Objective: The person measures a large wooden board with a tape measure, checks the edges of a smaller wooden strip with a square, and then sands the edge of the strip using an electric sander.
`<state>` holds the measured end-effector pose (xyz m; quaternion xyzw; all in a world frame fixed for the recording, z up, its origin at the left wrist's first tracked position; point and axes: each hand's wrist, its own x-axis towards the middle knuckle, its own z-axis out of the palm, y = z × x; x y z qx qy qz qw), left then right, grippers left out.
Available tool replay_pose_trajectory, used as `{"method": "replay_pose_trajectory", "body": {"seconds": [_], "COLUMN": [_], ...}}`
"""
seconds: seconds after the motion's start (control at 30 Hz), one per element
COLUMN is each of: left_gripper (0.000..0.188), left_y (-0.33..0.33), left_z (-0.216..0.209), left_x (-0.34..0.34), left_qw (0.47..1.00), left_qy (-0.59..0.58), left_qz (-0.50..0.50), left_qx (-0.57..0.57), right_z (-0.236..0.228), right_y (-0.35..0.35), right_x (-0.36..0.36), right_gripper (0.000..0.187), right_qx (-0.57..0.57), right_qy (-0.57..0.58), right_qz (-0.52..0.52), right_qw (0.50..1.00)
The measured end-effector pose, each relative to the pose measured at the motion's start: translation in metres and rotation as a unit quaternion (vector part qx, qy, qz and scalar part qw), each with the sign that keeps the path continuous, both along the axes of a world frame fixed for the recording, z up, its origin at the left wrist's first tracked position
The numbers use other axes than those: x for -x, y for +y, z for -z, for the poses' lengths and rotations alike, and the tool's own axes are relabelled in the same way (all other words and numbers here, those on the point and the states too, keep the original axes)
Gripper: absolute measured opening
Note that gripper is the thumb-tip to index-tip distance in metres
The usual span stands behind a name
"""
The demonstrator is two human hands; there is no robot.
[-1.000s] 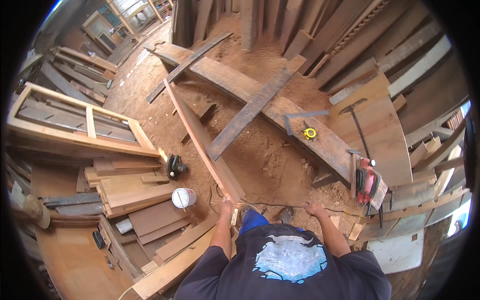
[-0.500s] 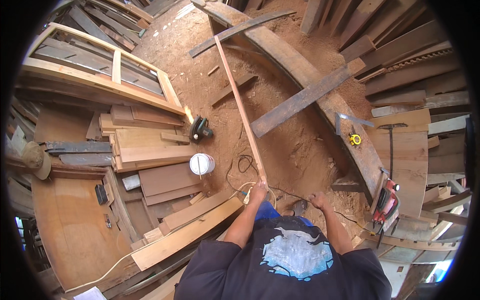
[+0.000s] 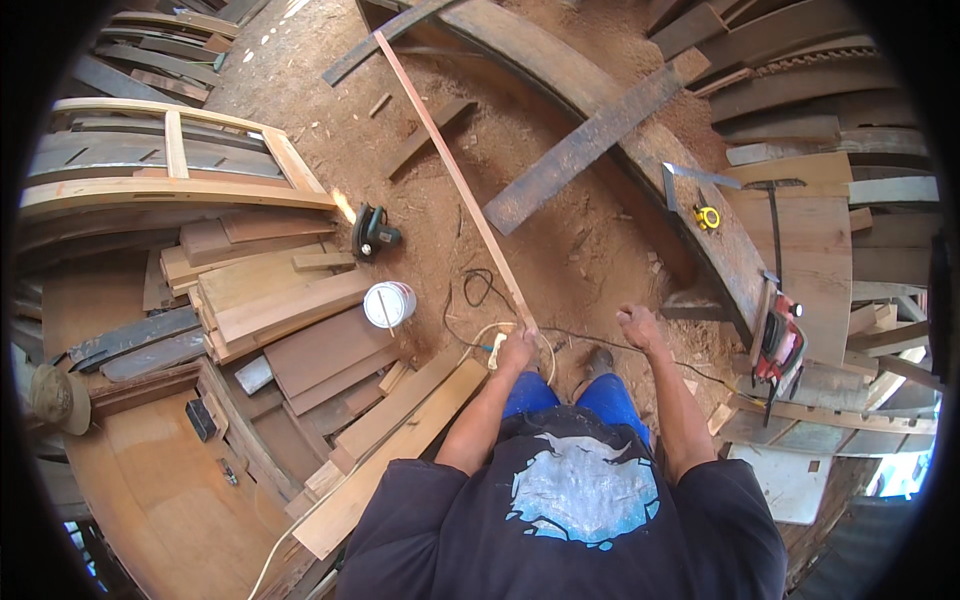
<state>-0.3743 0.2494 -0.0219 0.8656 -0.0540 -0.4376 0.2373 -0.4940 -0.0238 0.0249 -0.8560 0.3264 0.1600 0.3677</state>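
A long, narrow wooden strip (image 3: 455,165) slants away from me, its near end in the closed fingers of my left hand (image 3: 517,348). Its far end lies at a dark board (image 3: 385,45) across the upper part of the view. My right hand (image 3: 638,328) is held out to the right of the strip, fingers curled together; what they hold, if anything, is too small to make out. A wide dark plank (image 3: 590,145) reaches from the long beam (image 3: 640,130) toward the strip's right side. Below the hands, a black cord (image 3: 620,345) runs over the ground.
Left of the strip stand a white bucket (image 3: 378,309) and a dark green power tool (image 3: 374,234). The beam carries a metal square (image 3: 671,187) and a yellow tape measure (image 3: 707,218). A red power tool (image 3: 780,345) sits at its near end. Stacked boards (image 3: 290,305) fill the left.
My right hand has moved forward, away from my body. My left hand keeps hold of the strip's near end. The view has shifted, and more of my blue trousers shows.
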Motion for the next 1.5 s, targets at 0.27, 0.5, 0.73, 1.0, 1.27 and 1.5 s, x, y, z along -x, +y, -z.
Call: {"method": "replay_pose_trajectory", "body": {"seconds": [0.27, 0.5, 0.73, 1.0, 1.27, 1.5], "left_gripper": [0.05, 0.045, 0.037, 0.03, 0.061, 0.104], "left_y": [-0.005, 0.041, -0.02, 0.036, -0.011, -0.001], "left_z": [0.017, 0.083, 0.034, 0.088, -0.007, 0.085], "left_x": [0.015, 0.009, 0.027, 0.037, 0.013, 0.012], "left_qw": [0.998, 0.988, 0.958, 0.977, 0.966, 0.885], "left_qy": [-0.051, -0.07, 0.007, -0.097, -0.034, -0.135], "left_qz": [-0.041, -0.129, -0.265, -0.148, -0.172, -0.171], "left_qx": [-0.017, 0.041, 0.106, 0.116, 0.191, 0.411], "right_z": [0.037, 0.047, 0.04, 0.048, 0.078, 0.117], "right_y": [0.063, 0.076, 0.028, -0.09, -0.232, -0.223], "right_x": [0.101, 0.192, 0.223, 0.032, -0.153, -0.171], "right_gripper": [0.032, 0.032, 0.034, 0.042, 0.073, 0.077], "right_qx": [-0.202, -0.164, -0.318, 0.093, 0.431, 0.518], "right_qy": [0.094, 0.038, 0.124, 0.005, -0.079, -0.11], "right_qz": [-0.239, -0.324, -0.199, -0.104, 0.064, 0.101], "right_qw": [0.945, 0.931, 0.919, 0.99, 0.897, 0.842]}}
